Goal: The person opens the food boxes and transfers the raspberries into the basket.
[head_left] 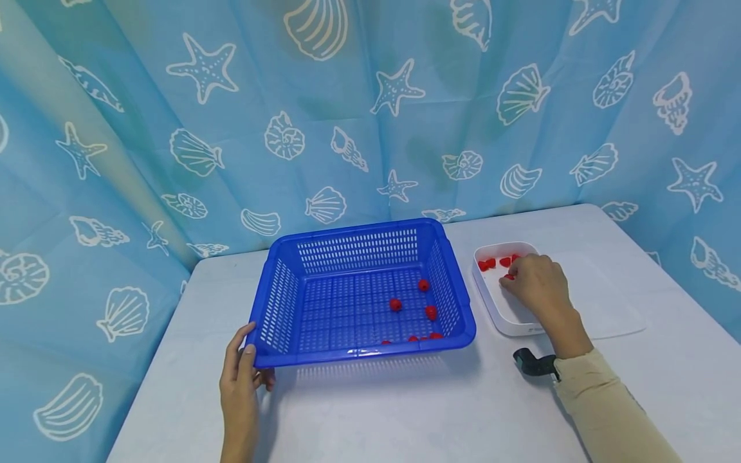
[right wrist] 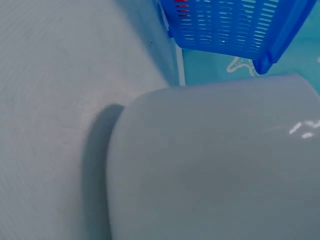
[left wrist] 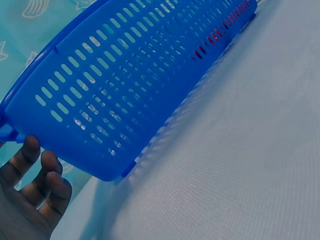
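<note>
Found on white table (head_left: 405, 411): blue basket (head_left: 347, 355), gripped at corner by left hand (head_left: 239, 375). Placed just right: white container (head_left: 493, 303), exterior only shown in right-wrist view. Pinched inside it by right hand (head_left: 538, 283), visible only from head: red piece (head_left: 509, 276).

We see a blue basket (head_left: 347, 302), red pieces (head_left: 395, 305), a white container (head_left: 501, 306), a beige sleeve (head_left: 608, 402), a light-blue curtain (head_left: 347, 83) printed with white shells (head_left: 521, 96).

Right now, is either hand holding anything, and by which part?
The left hand holds the blue basket by its near left rim corner. The right hand touches a red piece, its grip unclear.
</note>
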Tool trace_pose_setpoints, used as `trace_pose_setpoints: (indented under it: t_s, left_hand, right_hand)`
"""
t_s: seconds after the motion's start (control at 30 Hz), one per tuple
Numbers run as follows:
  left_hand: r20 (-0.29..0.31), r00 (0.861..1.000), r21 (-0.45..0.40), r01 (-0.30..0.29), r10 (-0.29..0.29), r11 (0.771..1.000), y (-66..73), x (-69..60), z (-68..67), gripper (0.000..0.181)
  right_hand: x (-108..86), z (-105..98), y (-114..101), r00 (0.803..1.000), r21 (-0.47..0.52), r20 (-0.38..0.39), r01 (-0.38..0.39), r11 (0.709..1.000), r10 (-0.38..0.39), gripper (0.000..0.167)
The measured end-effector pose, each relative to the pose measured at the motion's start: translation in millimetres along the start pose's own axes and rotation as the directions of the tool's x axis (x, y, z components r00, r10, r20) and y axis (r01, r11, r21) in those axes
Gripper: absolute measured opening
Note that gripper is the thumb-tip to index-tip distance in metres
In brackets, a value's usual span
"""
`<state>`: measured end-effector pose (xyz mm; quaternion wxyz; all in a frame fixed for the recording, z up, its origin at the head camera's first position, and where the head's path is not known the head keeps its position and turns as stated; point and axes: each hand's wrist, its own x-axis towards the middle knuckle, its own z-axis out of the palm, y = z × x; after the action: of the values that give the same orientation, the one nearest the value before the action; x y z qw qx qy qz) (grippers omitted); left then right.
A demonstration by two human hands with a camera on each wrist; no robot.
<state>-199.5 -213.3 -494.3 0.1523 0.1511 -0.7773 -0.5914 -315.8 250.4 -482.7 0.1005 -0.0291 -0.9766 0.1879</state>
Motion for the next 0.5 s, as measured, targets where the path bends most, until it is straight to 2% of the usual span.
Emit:
trace_pose_setpoints:
  t_s: [0.27, 0.5]
  left_hand:
    - [0.003, 1.0, -0.004, 0.025, -0.025, 1.0, 1.2, -0.6, -0.6, 0.046]
    - [0.0, 1.0, -0.005, 0.009, -0.009, 1.0, 0.4, 0.2, 0.4, 0.046]
  right_hand:
    - [-2.9, -12.0, -5.3, 0.999, 0.109, 0.014, -0.05, 0.993, 0.049, 0.034]
    - [-8.3, -24.0, -14.6, 1.0, 0.174, -0.014, -0.023, 0.984, 0.026, 0.037]
